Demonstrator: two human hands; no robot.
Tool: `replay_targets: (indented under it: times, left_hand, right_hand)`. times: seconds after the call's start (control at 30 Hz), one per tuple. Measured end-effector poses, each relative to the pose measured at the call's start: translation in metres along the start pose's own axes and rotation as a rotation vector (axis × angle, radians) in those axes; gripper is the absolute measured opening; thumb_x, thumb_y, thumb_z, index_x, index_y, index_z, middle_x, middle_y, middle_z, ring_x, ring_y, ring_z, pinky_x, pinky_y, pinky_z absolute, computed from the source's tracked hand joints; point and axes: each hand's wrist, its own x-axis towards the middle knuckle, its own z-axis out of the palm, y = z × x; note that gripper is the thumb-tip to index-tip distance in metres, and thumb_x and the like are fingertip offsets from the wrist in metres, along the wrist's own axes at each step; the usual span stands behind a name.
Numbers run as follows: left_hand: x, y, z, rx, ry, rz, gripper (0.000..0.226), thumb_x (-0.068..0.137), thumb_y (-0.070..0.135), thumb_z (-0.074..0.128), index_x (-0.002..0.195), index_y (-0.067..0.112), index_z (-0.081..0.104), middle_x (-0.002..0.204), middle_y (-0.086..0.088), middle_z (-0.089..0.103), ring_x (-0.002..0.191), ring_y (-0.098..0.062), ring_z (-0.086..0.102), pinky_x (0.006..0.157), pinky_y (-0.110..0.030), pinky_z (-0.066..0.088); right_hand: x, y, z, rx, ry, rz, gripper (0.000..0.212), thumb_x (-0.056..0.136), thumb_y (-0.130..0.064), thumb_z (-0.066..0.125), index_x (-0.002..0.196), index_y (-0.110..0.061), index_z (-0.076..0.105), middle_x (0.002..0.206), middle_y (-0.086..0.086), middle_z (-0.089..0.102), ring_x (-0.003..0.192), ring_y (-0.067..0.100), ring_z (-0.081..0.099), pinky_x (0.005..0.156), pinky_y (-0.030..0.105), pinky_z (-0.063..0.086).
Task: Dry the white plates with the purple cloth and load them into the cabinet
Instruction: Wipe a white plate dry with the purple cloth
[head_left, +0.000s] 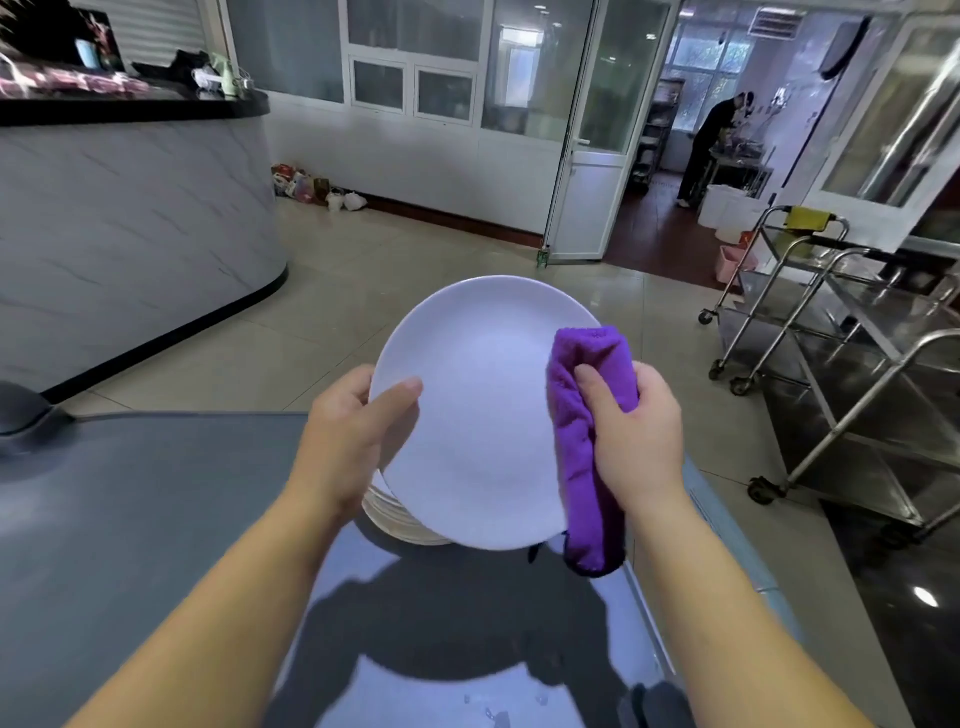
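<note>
I hold a white plate (480, 415) tilted up in front of me, over a grey surface (130, 519). My left hand (353, 431) grips its left rim, thumb on the plate's face. My right hand (631, 436) grips a folded purple cloth (587, 452) and presses it against the plate's right edge; the cloth hangs down below the rim. Under the plate, a stack of white plates (400, 525) stands on the grey surface, mostly hidden.
A curved marble-look counter (130, 234) stands at the left. Steel trolleys (841, 364) fill the right side. Tiled floor lies ahead. A person (711, 145) works in the room beyond an open door (587, 130). Bags (311, 187) lie by the far wall.
</note>
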Motion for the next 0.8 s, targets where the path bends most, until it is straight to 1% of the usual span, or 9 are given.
replay_targets:
  times: [0.07,0.13,0.23,0.37,0.53,0.6,0.67,0.73,0.8]
  left_hand:
    - [0.003,0.009,-0.001,0.134,-0.024,0.068,0.018,0.076,0.03,0.074,0.087,0.02,0.064,0.079,0.008,0.071,0.071,-0.013,0.067,0.062,-0.029,0.051]
    - [0.005,0.012,0.003,0.229,0.12,0.157,0.01,0.084,0.024,0.073,0.078,0.027,0.066,0.072,0.014,0.069,0.068,-0.011,0.065,0.064,-0.034,0.053]
    - [-0.002,0.009,0.014,0.1,0.284,0.201,0.019,0.084,0.025,0.07,0.068,0.033,0.067,0.069,0.012,0.066,0.068,-0.014,0.063,0.068,-0.04,0.054]
    - [-0.021,-0.006,0.029,-0.135,0.41,0.109,0.019,0.092,0.03,0.062,0.074,0.028,0.059,0.078,0.008,0.067,0.074,-0.014,0.062,0.076,-0.043,0.055]
    - [-0.018,-0.001,0.009,-0.096,0.151,-0.015,0.009,0.087,0.022,0.067,0.087,0.016,0.06,0.085,0.001,0.071,0.08,-0.021,0.067,0.071,-0.038,0.055]
    - [-0.009,0.006,-0.002,-0.042,0.044,-0.004,0.02,0.075,0.031,0.069,0.089,0.019,0.062,0.086,0.002,0.071,0.076,-0.019,0.066,0.066,-0.033,0.052]
    - [-0.005,0.012,-0.003,0.133,0.039,0.066,0.015,0.072,0.037,0.069,0.085,0.028,0.068,0.081,0.008,0.072,0.073,-0.014,0.067,0.065,-0.033,0.053]
    - [-0.006,0.013,0.001,0.181,0.125,0.154,0.003,0.078,0.028,0.073,0.077,0.028,0.07,0.072,0.011,0.071,0.067,-0.01,0.065,0.063,-0.032,0.053]
    - [-0.012,0.012,0.011,0.103,0.201,0.218,0.016,0.087,0.016,0.069,0.074,0.026,0.068,0.065,0.013,0.068,0.061,-0.005,0.062,0.058,-0.025,0.051]
  right_hand:
    - [0.007,-0.014,-0.005,-0.08,-0.109,-0.066,0.012,0.086,-0.028,0.07,0.085,-0.027,0.058,0.074,-0.014,0.06,0.061,-0.01,0.052,0.058,0.006,0.039]
    - [0.009,-0.022,-0.005,-0.102,-0.148,-0.106,0.014,0.085,-0.029,0.07,0.084,-0.032,0.056,0.076,-0.017,0.061,0.065,-0.01,0.053,0.06,0.006,0.039]
    - [0.0,-0.019,0.004,-0.022,0.003,-0.084,0.012,0.088,-0.031,0.066,0.086,-0.031,0.055,0.075,-0.017,0.059,0.064,-0.01,0.053,0.06,0.01,0.038]
    - [-0.036,-0.002,0.028,0.2,0.217,0.136,0.018,0.092,-0.035,0.061,0.093,-0.018,0.054,0.079,-0.013,0.06,0.062,-0.013,0.053,0.057,0.005,0.039]
    - [-0.022,0.002,0.01,0.058,0.087,0.086,0.018,0.088,-0.034,0.066,0.08,-0.022,0.054,0.071,-0.011,0.057,0.058,-0.003,0.05,0.058,0.02,0.037]
    - [-0.01,-0.009,-0.003,-0.051,-0.044,-0.024,0.015,0.085,-0.032,0.07,0.081,-0.028,0.056,0.071,-0.012,0.059,0.061,-0.005,0.052,0.058,0.016,0.039]
    - [-0.007,-0.02,-0.01,-0.133,-0.171,-0.084,0.014,0.082,-0.035,0.071,0.083,-0.036,0.057,0.074,-0.019,0.063,0.067,-0.006,0.055,0.06,0.01,0.041]
    - [-0.01,-0.022,-0.01,-0.121,-0.145,-0.102,0.015,0.081,-0.037,0.071,0.084,-0.039,0.056,0.077,-0.029,0.062,0.07,-0.006,0.056,0.061,0.009,0.041]
    - [-0.021,-0.017,-0.004,0.012,0.052,-0.059,0.014,0.084,-0.035,0.07,0.085,-0.036,0.055,0.074,-0.022,0.062,0.067,-0.008,0.054,0.06,0.01,0.04]
